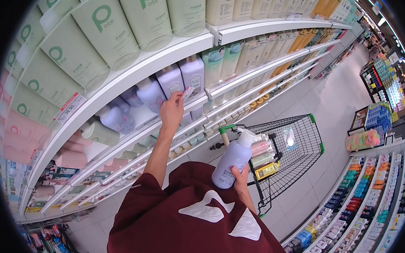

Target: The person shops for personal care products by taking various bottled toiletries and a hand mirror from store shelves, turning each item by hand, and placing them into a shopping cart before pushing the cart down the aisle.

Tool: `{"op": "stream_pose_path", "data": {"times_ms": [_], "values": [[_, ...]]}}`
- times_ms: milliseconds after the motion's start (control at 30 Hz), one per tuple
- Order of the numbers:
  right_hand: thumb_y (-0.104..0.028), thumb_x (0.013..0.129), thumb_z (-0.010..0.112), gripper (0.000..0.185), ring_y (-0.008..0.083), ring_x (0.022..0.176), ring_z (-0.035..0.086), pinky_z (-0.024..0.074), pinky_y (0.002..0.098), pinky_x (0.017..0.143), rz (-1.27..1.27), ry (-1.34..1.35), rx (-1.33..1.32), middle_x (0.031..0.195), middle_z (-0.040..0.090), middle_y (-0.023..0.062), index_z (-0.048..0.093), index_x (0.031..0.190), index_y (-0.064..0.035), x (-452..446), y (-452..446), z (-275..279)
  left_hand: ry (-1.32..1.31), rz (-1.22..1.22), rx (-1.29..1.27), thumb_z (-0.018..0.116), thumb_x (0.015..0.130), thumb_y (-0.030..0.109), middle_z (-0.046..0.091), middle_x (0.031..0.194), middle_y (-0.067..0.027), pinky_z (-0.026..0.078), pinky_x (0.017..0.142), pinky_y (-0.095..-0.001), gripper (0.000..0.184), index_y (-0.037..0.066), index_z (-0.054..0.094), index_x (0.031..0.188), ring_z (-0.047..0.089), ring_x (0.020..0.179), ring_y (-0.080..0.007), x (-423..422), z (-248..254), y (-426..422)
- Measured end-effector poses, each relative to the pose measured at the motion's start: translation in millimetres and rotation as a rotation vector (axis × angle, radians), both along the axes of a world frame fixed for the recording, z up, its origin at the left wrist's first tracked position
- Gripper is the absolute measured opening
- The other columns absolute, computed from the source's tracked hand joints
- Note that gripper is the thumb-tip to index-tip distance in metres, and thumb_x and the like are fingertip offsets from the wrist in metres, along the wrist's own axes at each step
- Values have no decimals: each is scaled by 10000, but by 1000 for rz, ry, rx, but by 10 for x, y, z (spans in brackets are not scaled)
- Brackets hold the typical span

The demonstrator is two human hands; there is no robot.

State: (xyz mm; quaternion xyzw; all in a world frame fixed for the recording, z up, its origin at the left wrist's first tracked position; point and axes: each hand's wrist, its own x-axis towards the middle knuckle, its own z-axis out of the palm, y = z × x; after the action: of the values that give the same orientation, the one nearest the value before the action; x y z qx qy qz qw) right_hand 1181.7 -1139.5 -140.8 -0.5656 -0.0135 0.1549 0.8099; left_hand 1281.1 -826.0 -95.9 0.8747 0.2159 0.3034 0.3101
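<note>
My right hand is wrapped around a lavender bottle with a white pump top, held upright in front of my chest. My left hand reaches to the shelf edge, its thumb and fingers closed on a small white and pink price tag. Just behind that tag stand two lavender rectangular bottles, one left of the other. Left of them on the same shelf is a rounder lavender bottle, and another leans farther left.
A black wire shopping cart with green corners stands at my right, holding pink and green bottles and a yellow pack. Large pale-green bottles line the upper shelf. Across the tiled aisle is another stocked shelf.
</note>
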Motion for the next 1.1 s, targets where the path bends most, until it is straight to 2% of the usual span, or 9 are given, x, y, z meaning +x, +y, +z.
{"op": "stream_pose_path", "data": {"times_ms": [400, 467, 733, 833, 900, 933, 1000, 1067, 1100], "values": [[-503, 756, 793, 788, 177, 957, 612, 504, 334, 828, -27, 7, 1, 1064, 604, 77, 471, 1267, 3, 0, -1, 9, 173, -34, 45, 588, 925, 189, 724, 904, -133, 528, 706, -469, 198, 163, 718, 1072, 683, 830, -375, 16, -13, 18], [-339, 786, 777, 728, 183, 1009, 602, 485, 344, 889, 16, 20, 55, 1125, 598, 92, 428, 1337, -14, 1, -40, -75, 171, -57, 83, 573, 925, 169, 723, 930, -121, 530, 717, -466, 213, 159, 717, 1082, 683, 848, -366, 17, -35, 19], [-322, 785, 779, 721, 184, 1008, 606, 489, 344, 890, 18, 28, 65, 1128, 601, 91, 431, 1338, -17, 4, -27, -61, 269, -192, 212, 514, 920, 103, 697, 1047, -89, 537, 749, -465, 286, 135, 709, 1127, 681, 896, -341, 30, -69, 14], [-325, 783, 782, 728, 184, 1015, 606, 489, 345, 895, 33, 18, 64, 1134, 603, 94, 431, 1341, -17, 6, -26, -54, 253, -201, 219, 543, 908, 92, 694, 1085, -91, 539, 734, -458, 271, 118, 707, 1123, 677, 886, -343, 34, -92, -21], [-331, 782, 785, 735, 184, 1019, 606, 488, 346, 897, 45, 9, 68, 1137, 604, 95, 429, 1344, -16, 15, -25, -50, -106, -132, 268, 593, 889, 88, 694, 1091, -106, 544, 703, -410, 262, 101, 698, 1128, 679, 831, -322, 2, -126, -85], [-345, 786, 783, 747, 189, 1029, 605, 486, 352, 903, 53, -5, 66, 1147, 602, 99, 425, 1351, -13, 18, -23, -49, -106, -137, 269, 593, 889, 88, 694, 1091, -106, 544, 703, -410, 262, 101, 698, 1128, 679, 831, -322, -56, -45, -189], [-359, 791, 782, 758, 194, 1040, 604, 484, 357, 908, 51, -15, 65, 1157, 601, 104, 420, 1359, -10, 18, -15, -44, 71, -242, -171, 626, 895, 100, 696, 1092, -119, 544, 690, -343, 240, 60, 689, 1123, 684, 802, -266, -275, 123, -491], [-445, 835, 736, 779, 202, 1076, 590, 472, 366, 933, 83, -39, 16, 1189, 594, 108, 404, 1388, -7, 34, -11, -28, 254, -496, -446, 609, 948, 156, 708, 1073, -96, 532, 728, -295, 245, 28, 671, 1147, 678, 851, -173, -463, 209, -800], [-445, 835, 736, 779, 202, 1076, 590, 472, 366, 933, 54, -42, 12, 1189, 594, 108, 404, 1388, -7, 45, -7, -39, 238, -650, -683, 603, 964, 196, 690, 1120, -89, 514, 808, -297, 295, 17, 644, 1194, 652, 949, -162, -539, 59, -934]]}}
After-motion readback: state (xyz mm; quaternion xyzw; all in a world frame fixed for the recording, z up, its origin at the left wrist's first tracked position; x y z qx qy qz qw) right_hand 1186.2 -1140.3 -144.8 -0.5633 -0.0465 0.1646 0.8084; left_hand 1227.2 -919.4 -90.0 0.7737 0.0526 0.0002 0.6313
